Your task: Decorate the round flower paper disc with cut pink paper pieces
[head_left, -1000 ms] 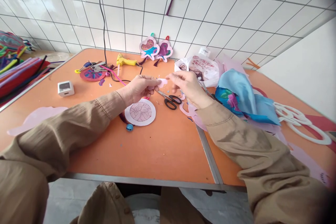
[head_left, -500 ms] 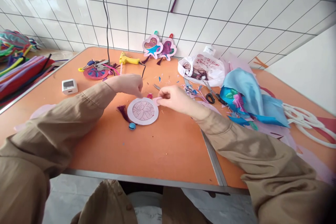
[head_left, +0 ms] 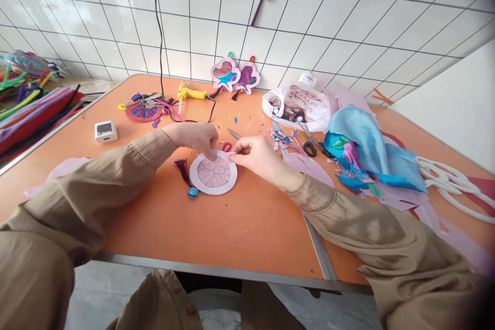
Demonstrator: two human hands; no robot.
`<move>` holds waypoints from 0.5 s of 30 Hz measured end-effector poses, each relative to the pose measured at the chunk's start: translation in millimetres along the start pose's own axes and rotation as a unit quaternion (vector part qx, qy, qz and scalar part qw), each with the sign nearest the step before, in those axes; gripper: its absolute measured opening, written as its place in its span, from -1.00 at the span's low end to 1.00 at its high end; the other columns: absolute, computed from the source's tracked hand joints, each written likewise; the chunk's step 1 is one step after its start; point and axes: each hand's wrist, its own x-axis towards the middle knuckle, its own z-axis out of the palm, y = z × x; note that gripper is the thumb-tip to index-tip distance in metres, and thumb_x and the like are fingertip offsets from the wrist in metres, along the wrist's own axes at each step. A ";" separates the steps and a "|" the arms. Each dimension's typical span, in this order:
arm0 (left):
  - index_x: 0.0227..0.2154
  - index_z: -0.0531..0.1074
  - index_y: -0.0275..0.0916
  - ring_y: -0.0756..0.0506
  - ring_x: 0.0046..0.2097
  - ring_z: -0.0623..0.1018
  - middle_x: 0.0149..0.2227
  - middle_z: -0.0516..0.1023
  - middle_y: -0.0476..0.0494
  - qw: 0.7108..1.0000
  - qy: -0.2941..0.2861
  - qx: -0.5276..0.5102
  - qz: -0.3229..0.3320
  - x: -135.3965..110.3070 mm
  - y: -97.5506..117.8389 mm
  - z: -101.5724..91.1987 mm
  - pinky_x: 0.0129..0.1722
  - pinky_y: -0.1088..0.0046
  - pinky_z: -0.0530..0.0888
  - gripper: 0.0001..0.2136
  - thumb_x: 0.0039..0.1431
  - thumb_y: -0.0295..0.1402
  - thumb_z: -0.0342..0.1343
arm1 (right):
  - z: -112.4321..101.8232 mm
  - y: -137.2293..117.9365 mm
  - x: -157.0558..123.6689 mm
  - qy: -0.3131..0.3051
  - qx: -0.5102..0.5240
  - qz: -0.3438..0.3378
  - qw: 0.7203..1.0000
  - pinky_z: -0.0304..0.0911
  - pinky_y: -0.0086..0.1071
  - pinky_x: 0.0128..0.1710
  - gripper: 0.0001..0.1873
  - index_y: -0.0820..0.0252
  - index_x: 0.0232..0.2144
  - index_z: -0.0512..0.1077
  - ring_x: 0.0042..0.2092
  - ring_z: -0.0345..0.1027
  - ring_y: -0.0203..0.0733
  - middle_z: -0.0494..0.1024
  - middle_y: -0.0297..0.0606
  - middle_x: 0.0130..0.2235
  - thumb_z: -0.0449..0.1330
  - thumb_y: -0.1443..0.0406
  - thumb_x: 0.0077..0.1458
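Observation:
A pale pink round pendant (head_left: 233,179) with a line-drawn flower in its middle lies flat on the orange table. At its upper right edge, my right hand (head_left: 258,159) has thumb and index finger pinched on the rim. My left hand (head_left: 195,137) reaches over from the upper left, index finger stretched down onto the top of the pendant and the other fingers curled. A small red loop (head_left: 226,147) shows between the two hands. On the pendant's left are a dark purple tassel (head_left: 182,169) and a blue bell (head_left: 193,193).
A yellow glue gun (head_left: 192,93), a white bag (head_left: 320,108) and two flower-shaped pendants (head_left: 225,73) (head_left: 247,77) stand at the back. Scissors (head_left: 310,147), paper scraps and blue cloth (head_left: 353,129) lie right. Keys (head_left: 152,101) and a white device (head_left: 105,131) are left.
My left index finger has come down onto the pendant's top. The pink part pinched by my right hand was sticking out at the upper right; now it lies closer against the disc.

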 end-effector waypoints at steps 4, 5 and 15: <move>-0.63 0.48 -0.18 0.00 -0.53 0.29 -0.58 0.37 0.03 0.998 0.010 -0.058 0.012 0.9 -3.7 -2.8 -0.52 0.46 0.10 -0.78 -0.27 -0.23 0.41 | -2.9 8.3 5.6 0.034 0.029 -0.002 0.999 0.33 -0.27 -0.31 -0.85 0.13 -0.59 0.49 -0.38 0.44 -0.18 0.58 -0.30 -0.46 0.37 0.25 -0.12; -0.64 0.51 -0.18 0.01 -0.54 0.27 -0.60 0.35 0.03 0.997 0.000 -0.076 0.018 0.8 -4.3 -3.1 -0.53 0.46 0.09 -0.78 -0.27 -0.21 0.42 | -3.2 9.4 6.6 0.034 0.037 -0.008 0.999 0.34 -0.27 -0.31 -0.85 0.13 -0.59 0.49 -0.38 0.44 -0.19 0.58 -0.30 -0.46 0.37 0.24 -0.12; -0.71 0.37 -0.24 0.05 -0.56 0.13 -0.64 0.19 0.02 0.944 0.032 -0.317 0.090 -5.4 5.2 -12.1 -0.56 0.46 0.01 -0.64 -0.03 -0.16 0.35 | -47.1 -44.6 4.1 0.085 0.182 -0.068 0.977 0.43 -0.30 -0.32 -0.79 0.13 -0.54 0.41 -0.40 0.47 -0.22 0.57 -0.31 -0.48 0.38 0.23 -0.08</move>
